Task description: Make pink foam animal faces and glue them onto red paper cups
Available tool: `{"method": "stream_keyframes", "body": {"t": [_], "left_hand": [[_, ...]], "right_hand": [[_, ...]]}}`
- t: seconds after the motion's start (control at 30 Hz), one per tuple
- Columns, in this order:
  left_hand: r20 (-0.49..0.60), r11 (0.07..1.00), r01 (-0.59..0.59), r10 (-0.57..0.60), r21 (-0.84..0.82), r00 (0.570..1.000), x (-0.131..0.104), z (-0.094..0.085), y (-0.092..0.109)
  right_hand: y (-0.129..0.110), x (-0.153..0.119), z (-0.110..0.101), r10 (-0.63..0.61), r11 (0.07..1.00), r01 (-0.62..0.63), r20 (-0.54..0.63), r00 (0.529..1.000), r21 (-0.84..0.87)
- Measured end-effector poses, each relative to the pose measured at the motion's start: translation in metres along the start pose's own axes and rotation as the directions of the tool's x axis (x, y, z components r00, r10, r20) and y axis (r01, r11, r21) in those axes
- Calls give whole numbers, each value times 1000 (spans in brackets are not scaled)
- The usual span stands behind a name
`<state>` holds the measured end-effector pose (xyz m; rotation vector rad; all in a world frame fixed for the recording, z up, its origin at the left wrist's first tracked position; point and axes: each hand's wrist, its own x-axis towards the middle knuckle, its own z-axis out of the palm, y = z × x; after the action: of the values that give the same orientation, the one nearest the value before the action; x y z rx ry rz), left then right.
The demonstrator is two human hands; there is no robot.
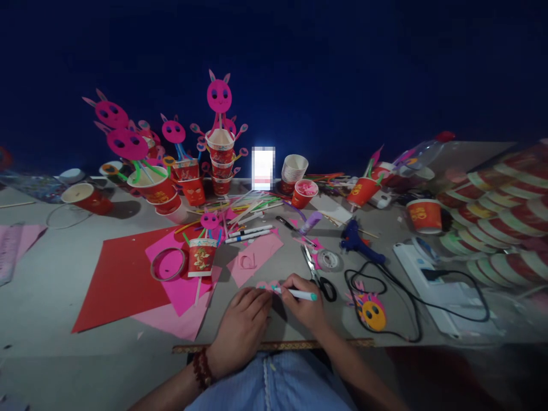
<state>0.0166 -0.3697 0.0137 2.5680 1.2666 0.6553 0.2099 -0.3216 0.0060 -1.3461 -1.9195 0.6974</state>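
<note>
cup figures (221, 153) are assembled; pink cutouts (273, 283) seem part-coloured, steadied by flat left hand (245, 321), marker (301, 294) pinched by right hand (305, 307).

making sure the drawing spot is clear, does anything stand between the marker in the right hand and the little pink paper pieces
Nothing visible does: the white marker in the right hand reaches straight to the pink paper pieces. The left hand rests at their near side; scissors lie farther right.
</note>
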Motion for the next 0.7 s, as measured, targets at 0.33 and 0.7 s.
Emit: {"method": "stream_keyframes", "body": {"t": [0.33,0.7], "left_hand": [[-15,1000,-2,2,1,1000,-1,2,-1],[0,1000,-2,2,-1,1000,-2,4,-2]], "right_hand": [[0,0,-1,3,1000,-3,-5,1000,5],[0,0,-1,7,1000,-7,-10,1000,13]]}}
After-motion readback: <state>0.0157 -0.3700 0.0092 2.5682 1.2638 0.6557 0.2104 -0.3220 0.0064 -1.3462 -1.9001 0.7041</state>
